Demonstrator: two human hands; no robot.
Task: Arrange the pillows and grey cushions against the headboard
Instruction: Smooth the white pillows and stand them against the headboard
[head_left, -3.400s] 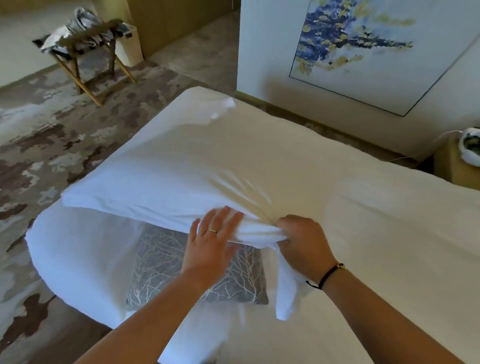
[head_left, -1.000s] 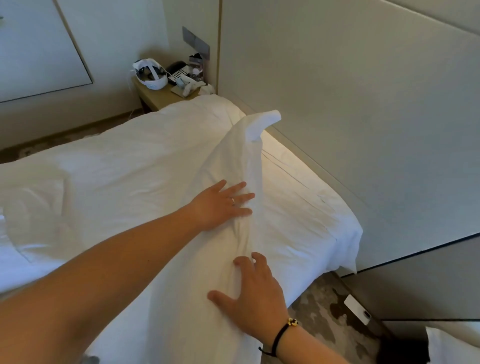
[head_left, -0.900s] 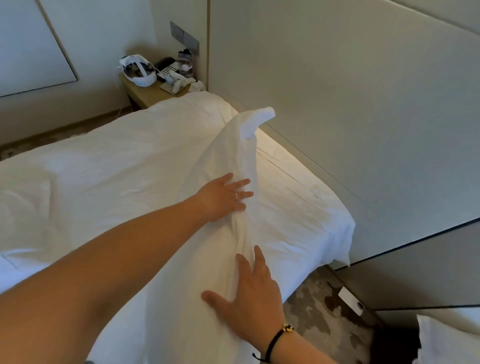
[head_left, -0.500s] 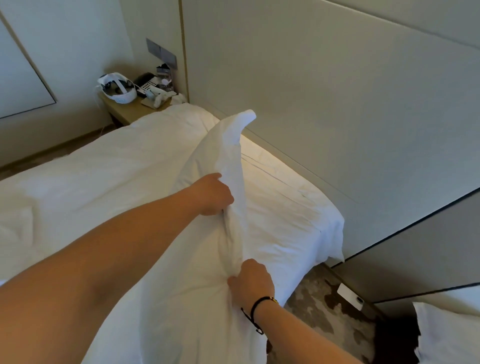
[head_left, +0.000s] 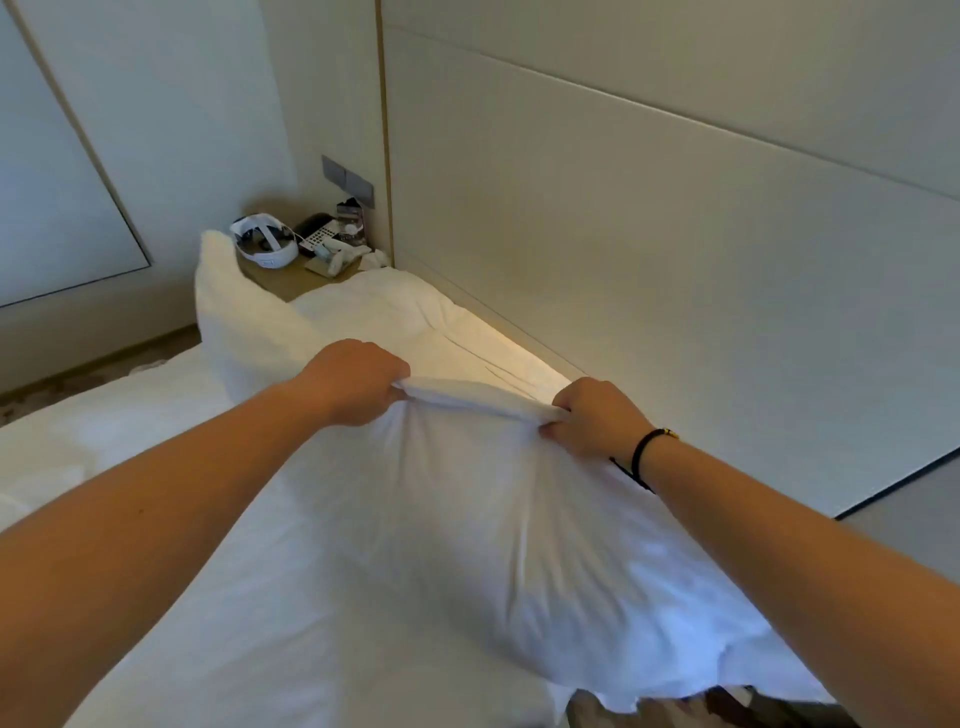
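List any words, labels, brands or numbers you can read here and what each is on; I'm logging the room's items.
No text can be read.
Phone keypad on the nightstand: the keys show only as pale dots, too small to read.
White headset: no legible brand.
Wall switch panel: no markings visible.
Pillow, held by the left hand and right hand: plain white, no tag showing.

I see a plain white pillow (head_left: 467, 519) on white bed linen (head_left: 156, 467) — no pattern on either. The headboard (head_left: 649, 260) is pale beige. At ten o'clock, a light wooden nightstand (head_left: 280, 278) — and a black band (head_left: 641, 457) circles one wrist.
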